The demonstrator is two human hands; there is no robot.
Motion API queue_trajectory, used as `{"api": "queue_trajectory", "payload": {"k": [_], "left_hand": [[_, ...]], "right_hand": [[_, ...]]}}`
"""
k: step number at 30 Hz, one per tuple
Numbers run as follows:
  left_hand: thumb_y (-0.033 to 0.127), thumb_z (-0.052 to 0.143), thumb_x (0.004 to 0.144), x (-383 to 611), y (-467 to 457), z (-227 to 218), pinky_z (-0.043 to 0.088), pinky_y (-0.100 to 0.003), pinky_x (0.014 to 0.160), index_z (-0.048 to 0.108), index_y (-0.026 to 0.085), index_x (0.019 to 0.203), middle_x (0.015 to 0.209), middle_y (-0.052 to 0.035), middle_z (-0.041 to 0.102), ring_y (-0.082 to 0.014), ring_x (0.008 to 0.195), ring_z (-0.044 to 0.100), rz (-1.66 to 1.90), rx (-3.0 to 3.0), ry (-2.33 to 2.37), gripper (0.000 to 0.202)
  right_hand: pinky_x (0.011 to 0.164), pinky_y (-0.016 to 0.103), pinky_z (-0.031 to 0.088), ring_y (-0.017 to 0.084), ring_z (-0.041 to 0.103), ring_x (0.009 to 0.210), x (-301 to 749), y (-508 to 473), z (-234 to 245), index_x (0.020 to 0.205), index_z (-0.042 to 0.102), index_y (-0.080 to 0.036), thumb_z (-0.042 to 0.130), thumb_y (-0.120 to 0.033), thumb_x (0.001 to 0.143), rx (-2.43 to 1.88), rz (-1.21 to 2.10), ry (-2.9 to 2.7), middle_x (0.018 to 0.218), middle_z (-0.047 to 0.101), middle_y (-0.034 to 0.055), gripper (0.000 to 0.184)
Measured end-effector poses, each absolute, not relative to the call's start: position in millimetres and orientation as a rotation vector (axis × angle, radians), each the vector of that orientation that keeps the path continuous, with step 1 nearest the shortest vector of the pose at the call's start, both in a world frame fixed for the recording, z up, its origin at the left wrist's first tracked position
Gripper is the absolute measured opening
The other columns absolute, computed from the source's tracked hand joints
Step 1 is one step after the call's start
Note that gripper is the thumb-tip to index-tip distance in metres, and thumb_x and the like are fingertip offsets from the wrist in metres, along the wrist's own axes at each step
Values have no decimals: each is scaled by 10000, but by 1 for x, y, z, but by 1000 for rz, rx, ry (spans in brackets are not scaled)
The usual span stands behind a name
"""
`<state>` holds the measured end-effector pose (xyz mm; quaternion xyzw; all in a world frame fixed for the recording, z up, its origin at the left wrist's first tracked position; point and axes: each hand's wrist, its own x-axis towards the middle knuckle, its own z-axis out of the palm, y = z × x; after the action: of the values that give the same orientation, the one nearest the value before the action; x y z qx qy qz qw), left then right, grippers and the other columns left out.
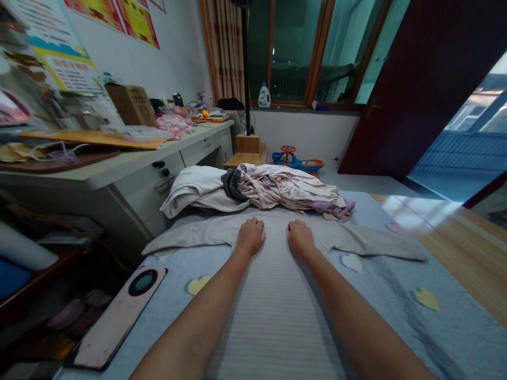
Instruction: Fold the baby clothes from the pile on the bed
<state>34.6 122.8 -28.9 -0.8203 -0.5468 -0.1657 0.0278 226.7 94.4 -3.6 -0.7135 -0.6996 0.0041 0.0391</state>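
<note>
A pale grey striped long-sleeved shirt (279, 295) lies spread on the bed, its sleeves stretched out to both sides. On the left of its upper part, below the collar, my left hand (251, 236) is closed, with its fingers curled into the cloth. My right hand (301, 238) is closed on the fabric in the same way, a short way to the right. Just beyond the collar lies a heap of clothes: a folded white garment (198, 184), a dark grey piece (233, 184) and a crumpled pinkish floral garment (289, 187).
A pink phone (119, 316) with a round camera lies face down on the bed's left side. The blue bedsheet (380, 306) has heart patterns. A cluttered desk (99, 177) stands at left. Beyond the bed are a ride-on toy car (297, 160), a wooden stool (247, 150) and a dark door (400, 95).
</note>
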Motion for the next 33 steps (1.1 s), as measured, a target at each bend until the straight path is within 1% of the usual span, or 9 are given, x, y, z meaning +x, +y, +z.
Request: {"api": "queue_trajectory", "payload": {"k": [4, 7, 12, 16, 19, 22, 24, 28, 33], "left_hand": [[226, 510, 928, 35, 122, -27, 452, -393, 918, 665, 208, 1060, 1105, -103, 622, -257, 1069, 553, -489, -2547, -1706, 204], [214, 515, 921, 35, 122, -27, 457, -392, 910, 666, 205, 1051, 1106, -102, 628, -259, 1068, 557, -491, -2549, -1688, 199], [212, 500, 935, 35, 121, -29, 461, -376, 906, 662, 195, 1042, 1085, -100, 637, -253, 1058, 566, -510, -2528, -1660, 195], [220, 476, 954, 32, 115, -30, 459, -366, 942, 652, 193, 1091, 1108, -97, 651, -245, 1070, 572, -495, -2544, -1648, 225], [224, 468, 961, 23, 105, -34, 416, -372, 1047, 613, 188, 1230, 1266, -99, 638, -241, 1187, 546, -435, -2639, -1578, 308], [272, 443, 984, 13, 95, -38, 332, -419, 1149, 505, 174, 1406, 1493, -102, 508, -256, 1357, 452, -346, -2736, -1541, 438], [312, 412, 1001, 10, 91, -40, 298, -454, 1175, 447, 184, 1470, 1565, -90, 428, -275, 1431, 378, -280, -2753, -1578, 487], [370, 405, 1001, 10, 87, -40, 253, -499, 1193, 439, 238, 1493, 1592, -57, 390, -338, 1476, 298, -227, -2673, -1669, 510], [435, 423, 994, 11, 86, -40, 217, -555, 1188, 450, 281, 1489, 1599, -85, 371, -392, 1479, 272, -239, -2598, -1746, 519]], "right_hand": [[892, 365, 438, 283, 591, 1119, 221, 81, 1, 1172, 662, -169, 545, -337, 910, -2201, 231, -2182, 1227, 626, 160, 333], [1016, 397, 386, 295, 516, 1253, 217, 65, -8, 1282, 603, -158, 551, -438, 913, -2128, 204, -2197, 1369, 560, 180, 466], [1144, 450, 238, 291, 321, 1436, 214, 48, -28, 1434, 473, -160, 456, -448, 982, -2069, 41, -2132, 1566, 377, 180, 536], [1155, 438, 222, 283, 331, 1434, 215, 47, -30, 1424, 490, -166, 467, -448, 978, -2056, 41, -2105, 1557, 399, 170, 528], [1153, 440, 226, 292, 338, 1429, 215, 47, -29, 1417, 500, -160, 470, -446, 975, -2046, 43, -2101, 1553, 406, 169, 528], [1153, 444, 225, 290, 332, 1433, 215, 48, -30, 1420, 498, -157, 466, -444, 977, -2044, 48, -2095, 1553, 406, 171, 529], [1155, 447, 222, 285, 329, 1436, 215, 48, -31, 1421, 498, -156, 462, -447, 978, -2042, 56, -2093, 1552, 407, 173, 531], [1158, 443, 220, 283, 328, 1438, 216, 50, -34, 1426, 499, -153, 471, -444, 972, -2040, 73, -2090, 1558, 401, 172, 540], [1164, 438, 219, 284, 326, 1442, 218, 51, -35, 1433, 499, -145, 488, -444, 963, -2024, 78, -2088, 1556, 406, 169, 557]]}}
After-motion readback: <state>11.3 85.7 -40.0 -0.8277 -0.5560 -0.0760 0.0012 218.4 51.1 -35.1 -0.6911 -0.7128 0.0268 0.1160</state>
